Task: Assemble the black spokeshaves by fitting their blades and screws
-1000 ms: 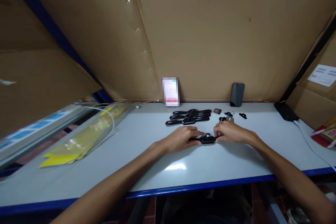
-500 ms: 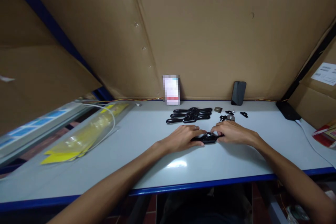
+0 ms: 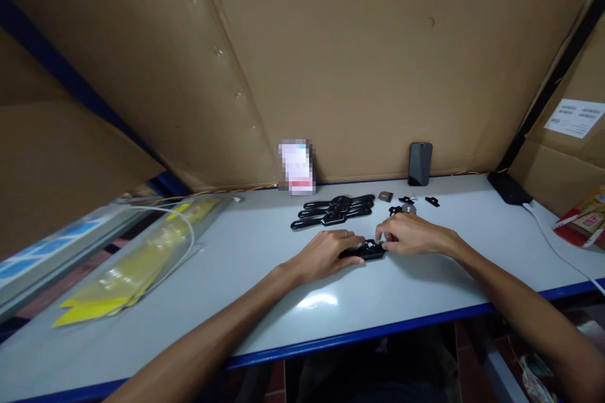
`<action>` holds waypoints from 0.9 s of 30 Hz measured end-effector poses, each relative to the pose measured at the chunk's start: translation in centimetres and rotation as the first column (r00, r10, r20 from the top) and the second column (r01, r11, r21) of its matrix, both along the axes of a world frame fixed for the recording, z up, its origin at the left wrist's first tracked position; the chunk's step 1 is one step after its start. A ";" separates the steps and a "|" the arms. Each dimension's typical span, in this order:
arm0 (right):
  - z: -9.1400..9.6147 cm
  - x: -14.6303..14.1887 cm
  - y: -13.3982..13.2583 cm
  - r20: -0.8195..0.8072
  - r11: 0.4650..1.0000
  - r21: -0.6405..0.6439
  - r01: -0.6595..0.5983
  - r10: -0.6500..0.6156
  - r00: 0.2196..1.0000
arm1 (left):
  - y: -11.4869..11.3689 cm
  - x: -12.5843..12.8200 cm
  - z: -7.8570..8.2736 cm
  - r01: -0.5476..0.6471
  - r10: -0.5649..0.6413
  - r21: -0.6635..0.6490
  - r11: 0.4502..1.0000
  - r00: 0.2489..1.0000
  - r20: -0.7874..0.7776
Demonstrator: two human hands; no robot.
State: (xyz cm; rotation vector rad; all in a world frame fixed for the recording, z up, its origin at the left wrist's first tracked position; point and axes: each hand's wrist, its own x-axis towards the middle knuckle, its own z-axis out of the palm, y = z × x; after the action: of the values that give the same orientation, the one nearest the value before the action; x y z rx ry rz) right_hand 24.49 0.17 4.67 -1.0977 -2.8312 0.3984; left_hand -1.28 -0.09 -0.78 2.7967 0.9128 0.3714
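The black tool you hold looks smooth and glossy, as do the black pieces beyond it. Your tabletop is smooth and shiny, the panel facing you matt cardboard, the bag at your left clear, glossy plastic. The small plate seems dull metal, though it shows tiny.

Left hand and right hand partly hide the black tool.
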 end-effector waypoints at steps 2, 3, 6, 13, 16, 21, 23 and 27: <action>-0.1 -0.4 -0.1 -0.001 0.999 0.045 0.027 -0.027 1.000 | -0.1 0.1 0.1 -0.005 0.005 0.008 1.000 1.000 -0.015; -0.2 -0.7 -0.2 0.007 0.997 0.072 0.036 -0.037 0.999 | -0.1 0.1 0.1 -0.008 0.008 0.019 1.000 1.000 -0.026; -0.9 -1.8 -0.6 0.030 0.990 0.133 0.043 -0.047 0.998 | -0.3 0.3 0.3 -0.016 0.021 0.067 0.998 0.997 -0.077; -2.0 -2.8 -0.6 0.106 0.978 0.202 0.056 -0.079 0.991 | -0.4 0.4 0.4 0.004 0.005 0.114 0.994 0.997 -0.083; -1.6 -2.5 -0.5 0.150 0.975 0.210 0.077 -0.110 0.983 | -0.3 0.5 0.2 0.011 -0.003 0.109 0.994 0.998 -0.068; -1.7 -2.6 -0.5 0.171 0.983 0.182 0.018 -0.049 0.984 | -0.2 0.6 0.1 0.022 -0.018 0.098 0.995 0.999 -0.045; -1.9 -2.8 -0.5 0.179 0.982 0.188 0.011 -0.045 0.983 | -0.3 0.6 0.1 0.028 -0.025 0.095 0.995 0.999 -0.038; -2.2 -2.9 -0.6 0.184 0.979 0.206 0.005 -0.044 0.982 | -0.2 0.6 0.0 0.019 -0.012 0.094 0.995 0.997 -0.074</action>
State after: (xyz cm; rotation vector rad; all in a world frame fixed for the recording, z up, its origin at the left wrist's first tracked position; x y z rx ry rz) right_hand 21.59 -0.43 2.51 -1.1828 -2.9313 -0.0012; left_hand -0.72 -0.25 -0.81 2.9195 0.9113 0.3198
